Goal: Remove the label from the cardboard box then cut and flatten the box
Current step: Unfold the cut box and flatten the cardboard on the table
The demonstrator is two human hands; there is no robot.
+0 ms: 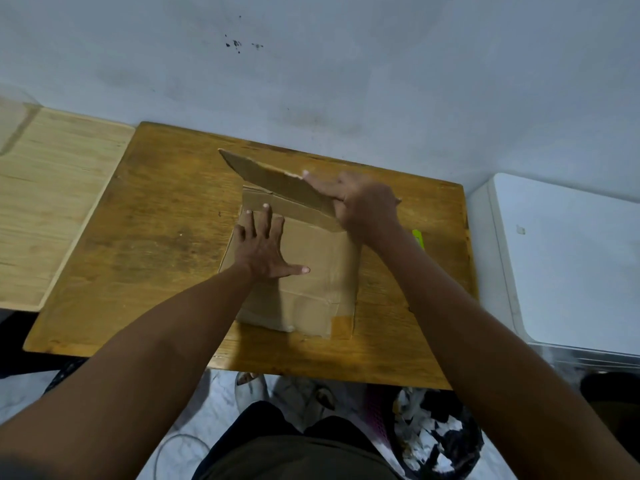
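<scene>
A brown cardboard box (pixel 311 285) lies mostly flattened in the middle of a small wooden table (pixel 156 237). My left hand (pixel 265 249) presses flat on its top panel, fingers spread. My right hand (pixel 360 206) grips the right end of a raised flap (pixel 277 183) at the box's far edge; the flap tilts upward to the left. Brown tape (pixel 341 325) shows at the box's near right corner. A green object (pixel 418 237), mostly hidden by my right forearm, lies on the table to the right of the box.
A pale wooden surface (pixel 45 202) adjoins the table on the left. A white appliance (pixel 568 258) stands to the right. Below the table's near edge is a dark bin (pixel 436 434) with torn paper scraps. A wall rises behind the table.
</scene>
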